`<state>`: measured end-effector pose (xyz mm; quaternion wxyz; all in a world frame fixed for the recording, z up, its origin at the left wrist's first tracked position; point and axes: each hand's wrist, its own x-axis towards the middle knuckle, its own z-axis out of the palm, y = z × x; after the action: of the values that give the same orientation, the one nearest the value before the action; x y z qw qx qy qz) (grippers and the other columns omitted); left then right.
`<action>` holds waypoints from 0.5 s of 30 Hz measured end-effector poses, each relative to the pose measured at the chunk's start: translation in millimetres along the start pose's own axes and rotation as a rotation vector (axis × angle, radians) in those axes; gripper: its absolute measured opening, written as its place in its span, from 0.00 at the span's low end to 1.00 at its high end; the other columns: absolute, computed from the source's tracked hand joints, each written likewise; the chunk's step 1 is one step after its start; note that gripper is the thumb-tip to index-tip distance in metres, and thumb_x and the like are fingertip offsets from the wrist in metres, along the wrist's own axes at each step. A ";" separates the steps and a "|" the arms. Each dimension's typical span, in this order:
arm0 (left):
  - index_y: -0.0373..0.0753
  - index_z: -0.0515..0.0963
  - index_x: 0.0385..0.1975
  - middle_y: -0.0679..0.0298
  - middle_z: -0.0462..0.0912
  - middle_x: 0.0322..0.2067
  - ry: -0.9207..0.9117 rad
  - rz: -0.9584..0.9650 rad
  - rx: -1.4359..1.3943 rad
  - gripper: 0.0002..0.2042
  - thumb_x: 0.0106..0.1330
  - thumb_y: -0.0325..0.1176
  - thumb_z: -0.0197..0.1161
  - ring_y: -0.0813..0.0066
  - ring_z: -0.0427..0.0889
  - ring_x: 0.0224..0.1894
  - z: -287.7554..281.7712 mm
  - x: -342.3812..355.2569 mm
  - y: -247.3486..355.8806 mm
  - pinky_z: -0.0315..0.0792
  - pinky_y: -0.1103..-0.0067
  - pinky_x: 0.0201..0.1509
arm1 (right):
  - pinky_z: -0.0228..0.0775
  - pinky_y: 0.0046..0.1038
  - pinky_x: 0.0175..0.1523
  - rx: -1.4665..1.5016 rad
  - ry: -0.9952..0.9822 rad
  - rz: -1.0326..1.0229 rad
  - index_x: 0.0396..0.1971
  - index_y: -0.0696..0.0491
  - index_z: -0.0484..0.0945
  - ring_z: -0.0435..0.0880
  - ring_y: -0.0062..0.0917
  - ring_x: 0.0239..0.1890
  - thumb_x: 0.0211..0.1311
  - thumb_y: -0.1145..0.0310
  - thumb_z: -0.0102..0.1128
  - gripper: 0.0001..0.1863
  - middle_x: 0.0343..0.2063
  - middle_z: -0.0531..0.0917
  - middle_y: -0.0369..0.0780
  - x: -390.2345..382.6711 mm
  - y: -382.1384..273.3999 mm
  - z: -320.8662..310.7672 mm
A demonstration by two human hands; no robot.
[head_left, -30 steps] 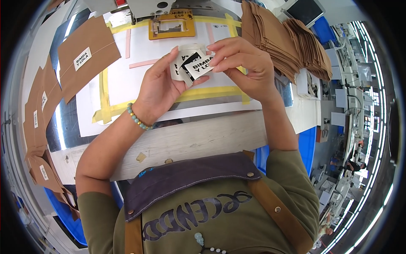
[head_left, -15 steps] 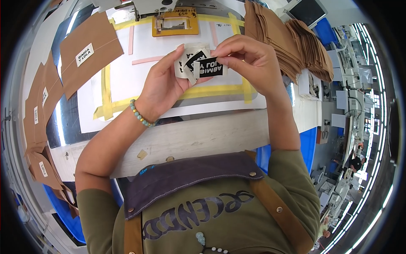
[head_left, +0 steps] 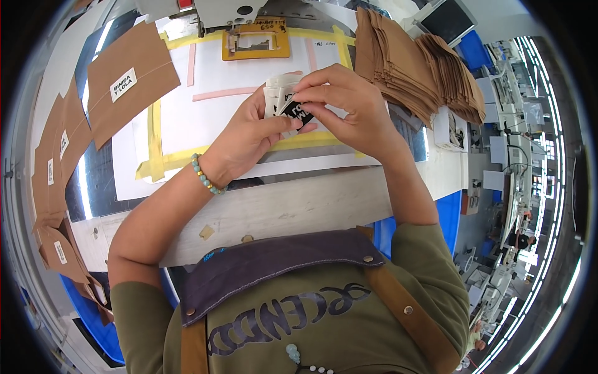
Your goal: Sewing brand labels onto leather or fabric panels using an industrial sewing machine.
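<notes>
A small bunch of white and black fabric labels [head_left: 272,103] is in my left hand [head_left: 243,137], its thumb pressed over the lower edge. With thumb and fingertips, my right hand [head_left: 349,106] pinches a black label [head_left: 301,115] with white lettering at the bunch's right side. That label is partly covered by my fingers. Both hands are raised over a white sheet [head_left: 237,115] bordered with yellow tape. Beyond them lies a yellow frame-shaped template [head_left: 256,54] with a window cut in it.
Sewing machine parts [head_left: 233,14] stand at the far edge. Stacked brown fabric pieces [head_left: 395,68] lie at far right, beside a white box [head_left: 450,129]. Brown pieces with white labels [head_left: 134,81] spread along the left. A blue bin [head_left: 93,324] sits lower left.
My right hand has moved left and in toward the bunch, turning the black label so less of it shows. My left thumb has come down over the labels.
</notes>
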<state>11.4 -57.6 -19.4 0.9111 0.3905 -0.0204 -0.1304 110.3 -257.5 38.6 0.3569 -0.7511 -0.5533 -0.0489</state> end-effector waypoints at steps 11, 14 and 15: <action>0.34 0.68 0.70 0.59 0.79 0.64 0.024 -0.011 -0.142 0.20 0.81 0.28 0.58 0.70 0.82 0.65 3.0 -0.6 0.2 0.78 0.61 0.77 | 0.80 0.38 0.48 -0.273 -0.130 -0.066 0.44 0.53 0.85 0.82 0.37 0.46 0.47 0.75 0.79 0.21 0.44 0.82 0.37 4.5 -19.3 -3.3; 0.33 0.70 0.69 0.57 0.79 0.65 0.022 0.009 -0.147 0.19 0.86 0.36 0.53 0.67 0.82 0.67 3.4 -0.9 -1.5 0.78 0.59 0.77 | 0.80 0.38 0.48 -0.297 -0.128 -0.048 0.41 0.54 0.83 0.81 0.37 0.45 0.47 0.75 0.79 0.19 0.43 0.81 0.37 3.0 -22.6 -5.2; 0.33 0.70 0.69 0.57 0.79 0.65 0.023 0.007 -0.147 0.19 0.86 0.36 0.53 0.67 0.82 0.67 2.7 -1.0 -1.6 0.78 0.59 0.77 | 0.79 0.38 0.49 -0.305 -0.126 -0.044 0.40 0.54 0.83 0.81 0.37 0.45 0.48 0.75 0.79 0.18 0.43 0.81 0.37 1.7 -23.0 -6.2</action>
<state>9.7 -60.3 -18.6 0.9380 0.3238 -0.0016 -0.1238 93.1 -256.7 55.0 0.2021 -0.7860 -0.5768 -0.0930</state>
